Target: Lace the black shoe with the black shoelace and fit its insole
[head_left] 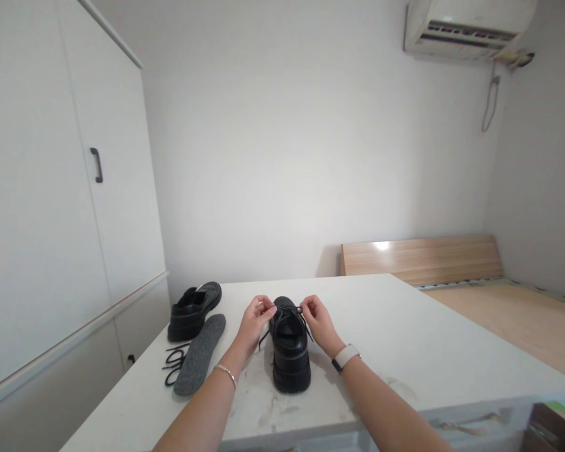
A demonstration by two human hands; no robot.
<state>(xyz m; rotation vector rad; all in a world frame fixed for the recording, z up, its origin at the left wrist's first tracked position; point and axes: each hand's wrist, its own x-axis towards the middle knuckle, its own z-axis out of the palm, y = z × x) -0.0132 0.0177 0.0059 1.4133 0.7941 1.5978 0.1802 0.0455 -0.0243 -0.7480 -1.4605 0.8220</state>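
A black lace-up shoe point(290, 355) stands on the white table point(405, 339), heel toward me. My left hand point(254, 320) pinches the black lace at the shoe's left side near the toe. My right hand point(317, 320), with a white watch on the wrist, pinches the lace at the right side. The lace point(286, 309) stretches between both hands over the front of the shoe, and loose ends hang down by the shoe.
A second black shoe point(194, 309) lies at the table's left rear. A grey insole point(200, 355) and a loose black lace point(173, 365) lie beside it. A white wardrobe point(75, 188) stands at left, a wooden bed frame point(452, 260) at right.
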